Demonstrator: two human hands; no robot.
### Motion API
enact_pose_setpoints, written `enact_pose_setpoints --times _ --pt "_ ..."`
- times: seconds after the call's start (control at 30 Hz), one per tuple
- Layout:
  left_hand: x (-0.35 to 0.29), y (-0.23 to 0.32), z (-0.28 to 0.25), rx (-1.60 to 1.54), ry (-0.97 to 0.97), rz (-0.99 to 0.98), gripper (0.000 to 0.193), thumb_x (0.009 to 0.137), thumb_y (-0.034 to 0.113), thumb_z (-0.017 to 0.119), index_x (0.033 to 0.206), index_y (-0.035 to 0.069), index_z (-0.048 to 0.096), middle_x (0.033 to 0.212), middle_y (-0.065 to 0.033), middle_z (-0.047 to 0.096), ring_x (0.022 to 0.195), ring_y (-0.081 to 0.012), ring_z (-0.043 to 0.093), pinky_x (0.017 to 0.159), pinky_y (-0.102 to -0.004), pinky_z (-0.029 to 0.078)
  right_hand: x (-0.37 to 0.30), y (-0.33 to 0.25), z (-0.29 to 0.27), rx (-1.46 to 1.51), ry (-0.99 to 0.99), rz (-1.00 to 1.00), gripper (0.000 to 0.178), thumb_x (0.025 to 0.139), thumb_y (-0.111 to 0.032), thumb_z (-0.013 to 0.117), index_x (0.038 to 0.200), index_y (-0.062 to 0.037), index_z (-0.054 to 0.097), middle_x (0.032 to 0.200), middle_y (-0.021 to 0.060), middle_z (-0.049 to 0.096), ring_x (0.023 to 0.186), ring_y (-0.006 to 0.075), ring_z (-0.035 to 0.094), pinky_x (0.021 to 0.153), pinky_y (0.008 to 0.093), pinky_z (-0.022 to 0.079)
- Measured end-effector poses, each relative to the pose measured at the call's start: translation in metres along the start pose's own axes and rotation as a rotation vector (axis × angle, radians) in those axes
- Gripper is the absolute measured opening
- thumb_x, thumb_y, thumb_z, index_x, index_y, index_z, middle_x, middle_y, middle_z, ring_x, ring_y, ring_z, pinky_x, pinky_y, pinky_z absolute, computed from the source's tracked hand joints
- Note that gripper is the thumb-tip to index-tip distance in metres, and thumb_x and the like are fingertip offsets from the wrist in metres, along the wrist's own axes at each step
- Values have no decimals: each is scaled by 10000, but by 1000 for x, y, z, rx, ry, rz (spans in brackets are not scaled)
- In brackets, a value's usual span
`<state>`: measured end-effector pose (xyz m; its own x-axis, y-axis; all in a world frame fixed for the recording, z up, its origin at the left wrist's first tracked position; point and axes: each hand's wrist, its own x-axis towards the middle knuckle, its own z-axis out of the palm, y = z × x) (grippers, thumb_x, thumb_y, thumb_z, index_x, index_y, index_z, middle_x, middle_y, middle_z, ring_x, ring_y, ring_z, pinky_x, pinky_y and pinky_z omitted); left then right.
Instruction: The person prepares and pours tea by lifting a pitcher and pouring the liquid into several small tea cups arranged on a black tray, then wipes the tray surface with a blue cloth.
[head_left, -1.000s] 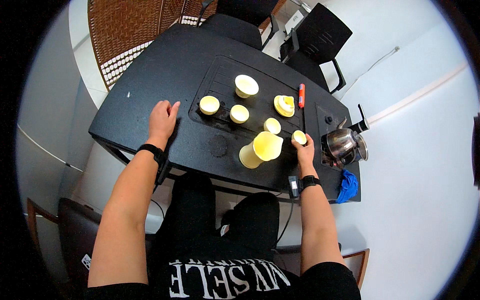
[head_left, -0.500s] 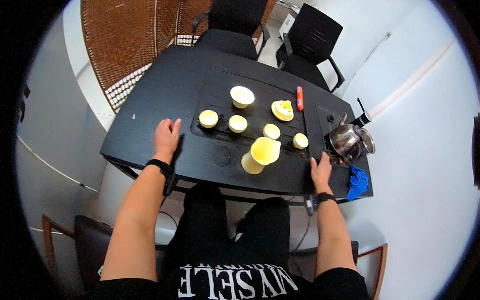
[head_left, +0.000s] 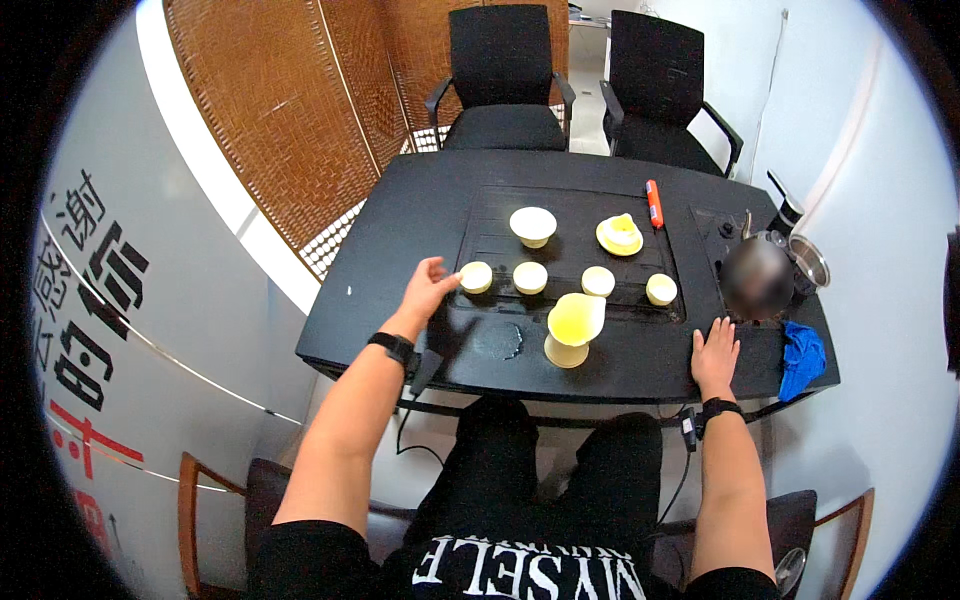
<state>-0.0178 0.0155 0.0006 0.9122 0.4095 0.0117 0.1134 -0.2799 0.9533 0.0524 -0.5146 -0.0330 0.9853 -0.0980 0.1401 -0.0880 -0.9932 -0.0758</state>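
Note:
My left hand (head_left: pixel 428 287) reaches toward the leftmost small pale-yellow cup (head_left: pixel 476 278), its fingers apart and its thumb at the cup's near-left rim. Whether it touches the cup is hard to tell. Palm down on the black table, my right hand (head_left: pixel 715 352) lies flat with its fingers spread, holding nothing. More small cups stand in a row: a second cup (head_left: pixel 530 279), a third cup (head_left: pixel 598 282) and a right-end cup (head_left: pixel 661 290). In front of them is a tall yellow pitcher (head_left: pixel 568 350). Behind the row are a wider bowl (head_left: pixel 533 228) and a yellow strainer on a dish (head_left: pixel 620 236).
A dark tea tray (head_left: pixel 560 195) is set into the black table (head_left: pixel 375 240). Beyond my right hand stand a steel kettle (head_left: pixel 757 275), a steel pot (head_left: pixel 808 265) and a crumpled blue cloth (head_left: pixel 803 360). A red tube (head_left: pixel 654 204) lies at the back. Two chairs are opposite.
The view has swung left, so the table sits further right. My left hand has moved to the leftmost cup, fingers spreading. My right hand has flattened on the table.

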Motion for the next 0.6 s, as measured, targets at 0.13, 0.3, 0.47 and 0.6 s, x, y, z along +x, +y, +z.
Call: enact_pose_setpoints --times 0.13,0.3,0.47,0.6 --pt "2 -2 30 343 74 131 951 720 201 858 1488 48 318 1386 -207 499 1314 -311 460 1094 -407 378 -1 -3 -2 32 -10 19 658 1027 -446 368 1516 -10 306 1617 149 217 1499 285 183 1214 459 140" --pt "8 -17 43 288 78 186 987 685 129 864 1487 14 299 1284 -200 561 1184 -314 558 1030 -389 445 -3 -6 -5 37 -20 24 643 1034 -437 358 1519 -19 305 1617 138 223 1499 278 184 1216 457 141" --pt "9 -13 49 202 72 159 946 707 51 840 1479 8 295 1246 -173 586 1126 -271 596 993 -361 476 -4 -2 -2 26 10 27 642 1035 -434 362 1517 -14 308 1610 135 244 1495 279 195 1214 462 148" --pt "5 -3 45 33 45 107 924 749 0 803 1495 36 258 1283 -168 577 1143 -241 594 1005 -361 476 -4 -5 -5 51 25 16 641 1033 -434 369 1511 -10 316 1601 142 263 1490 287 208 1211 470 156"
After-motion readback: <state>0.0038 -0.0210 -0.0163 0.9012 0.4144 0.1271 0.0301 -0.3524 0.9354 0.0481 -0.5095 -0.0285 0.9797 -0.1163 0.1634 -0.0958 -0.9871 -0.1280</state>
